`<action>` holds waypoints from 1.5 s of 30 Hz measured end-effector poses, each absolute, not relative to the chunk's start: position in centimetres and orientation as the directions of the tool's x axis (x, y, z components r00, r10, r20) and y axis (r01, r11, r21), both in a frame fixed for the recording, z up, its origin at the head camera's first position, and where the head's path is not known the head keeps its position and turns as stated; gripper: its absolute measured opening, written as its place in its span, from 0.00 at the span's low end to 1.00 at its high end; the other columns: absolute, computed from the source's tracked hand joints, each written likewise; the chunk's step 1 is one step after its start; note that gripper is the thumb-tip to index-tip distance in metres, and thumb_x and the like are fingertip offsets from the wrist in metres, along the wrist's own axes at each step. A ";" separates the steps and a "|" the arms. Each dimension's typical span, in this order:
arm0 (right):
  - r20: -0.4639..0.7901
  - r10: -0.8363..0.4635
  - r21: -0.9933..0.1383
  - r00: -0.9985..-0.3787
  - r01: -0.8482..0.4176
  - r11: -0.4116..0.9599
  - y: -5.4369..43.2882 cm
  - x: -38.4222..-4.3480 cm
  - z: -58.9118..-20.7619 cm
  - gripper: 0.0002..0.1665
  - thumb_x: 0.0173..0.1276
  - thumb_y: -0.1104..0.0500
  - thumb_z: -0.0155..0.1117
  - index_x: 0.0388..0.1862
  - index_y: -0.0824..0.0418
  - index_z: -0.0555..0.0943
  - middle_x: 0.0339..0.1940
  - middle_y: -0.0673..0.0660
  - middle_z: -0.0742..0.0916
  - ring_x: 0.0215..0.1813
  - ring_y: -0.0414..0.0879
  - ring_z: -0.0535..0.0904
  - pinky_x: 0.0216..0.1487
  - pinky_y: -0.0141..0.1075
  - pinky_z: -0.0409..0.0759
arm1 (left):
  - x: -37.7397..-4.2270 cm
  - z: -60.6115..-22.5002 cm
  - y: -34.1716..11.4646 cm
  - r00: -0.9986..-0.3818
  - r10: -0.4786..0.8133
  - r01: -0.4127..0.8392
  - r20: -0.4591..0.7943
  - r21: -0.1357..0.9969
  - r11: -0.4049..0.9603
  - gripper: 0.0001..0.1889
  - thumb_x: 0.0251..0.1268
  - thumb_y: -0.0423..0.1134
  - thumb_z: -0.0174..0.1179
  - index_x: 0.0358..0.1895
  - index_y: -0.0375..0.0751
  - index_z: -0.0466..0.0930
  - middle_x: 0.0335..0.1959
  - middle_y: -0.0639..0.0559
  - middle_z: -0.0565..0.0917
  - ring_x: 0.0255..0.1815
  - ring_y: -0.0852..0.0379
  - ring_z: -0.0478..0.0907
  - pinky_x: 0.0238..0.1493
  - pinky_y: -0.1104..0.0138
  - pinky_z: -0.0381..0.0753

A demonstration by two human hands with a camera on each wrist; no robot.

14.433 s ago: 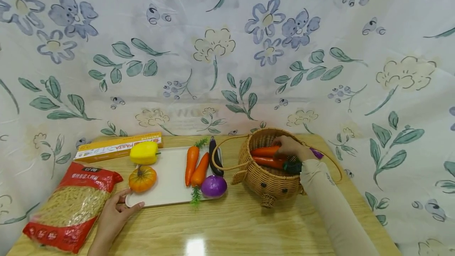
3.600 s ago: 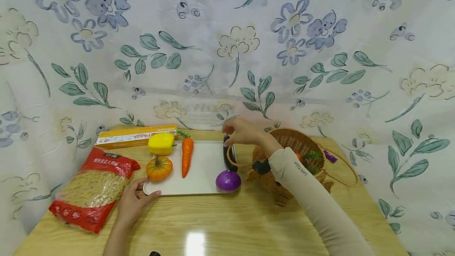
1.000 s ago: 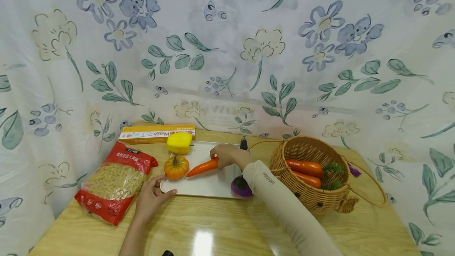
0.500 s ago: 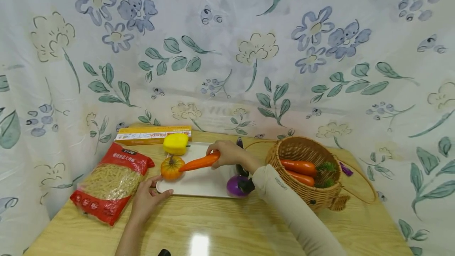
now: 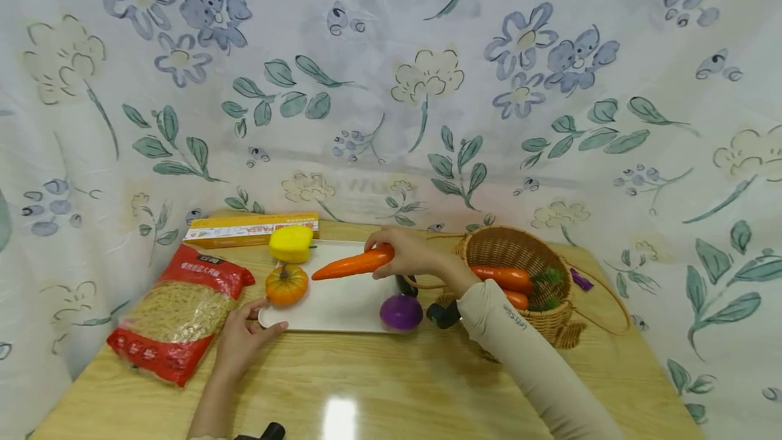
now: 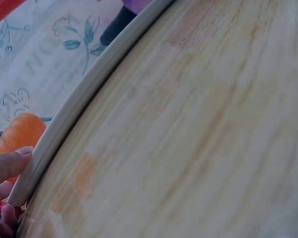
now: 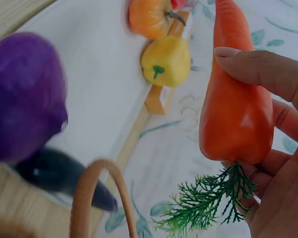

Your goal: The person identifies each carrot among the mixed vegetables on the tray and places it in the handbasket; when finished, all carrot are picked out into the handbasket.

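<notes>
My right hand [image 5: 415, 255] holds an orange carrot [image 5: 351, 265] by its thick end, above the white tray [image 5: 342, 304]. In the right wrist view the carrot's green top [image 7: 223, 198] hangs past the fingers. At the tray's left end, my left hand [image 5: 241, 338] grips the rim, thumb on top and fingers below, as the left wrist view shows. Beside that hand sit a small pumpkin [image 5: 286, 285] and a yellow pepper [image 5: 290, 244]. A purple onion [image 5: 400, 312] and a dark eggplant [image 7: 59, 171] lie at the tray's right end; the right arm partly hides the eggplant in the head view.
Right of the tray stands a wicker basket [image 5: 552, 321] with carrots [image 5: 504, 277] inside and a looped handle near the eggplant. A red pasta bag [image 5: 177, 311] lies at left, a long pasta box [image 5: 244, 231] behind. A floral curtain closes the back.
Two carrots lay on the tray's right side at first, then one at its left. My right hand has picked that one up and raised it rightward. My left hand stays on the tray.
</notes>
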State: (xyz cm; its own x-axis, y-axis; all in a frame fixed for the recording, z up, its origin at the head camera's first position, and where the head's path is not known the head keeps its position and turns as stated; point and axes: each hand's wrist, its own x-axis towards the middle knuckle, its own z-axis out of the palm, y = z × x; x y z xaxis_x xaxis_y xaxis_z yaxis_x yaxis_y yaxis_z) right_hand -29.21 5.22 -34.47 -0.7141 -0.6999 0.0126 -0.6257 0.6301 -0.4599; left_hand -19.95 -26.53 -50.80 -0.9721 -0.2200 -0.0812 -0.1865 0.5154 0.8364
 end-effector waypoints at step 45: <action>0.056 -0.473 -0.665 -0.879 -0.387 0.639 20.3 -27.2 -31.3 0.25 0.60 0.58 0.76 0.56 0.57 0.80 0.47 0.57 0.84 0.44 0.50 0.75 0.48 0.42 0.74 | -20.0 -50.5 -26.3 -0.971 -0.210 -0.214 -0.115 0.807 0.551 0.42 0.57 0.54 0.72 0.70 0.37 0.66 0.56 0.40 0.66 0.35 0.58 0.65 0.33 0.69 0.66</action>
State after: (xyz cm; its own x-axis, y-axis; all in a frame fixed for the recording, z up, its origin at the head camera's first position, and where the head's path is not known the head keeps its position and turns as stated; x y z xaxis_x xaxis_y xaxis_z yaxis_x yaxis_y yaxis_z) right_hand -27.16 20.33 -31.31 -0.8792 -0.4732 0.0565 -0.3867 0.6392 -0.6647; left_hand -19.96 -26.26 -50.54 -0.9711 -0.2096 -0.1146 -0.2140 0.5507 0.8068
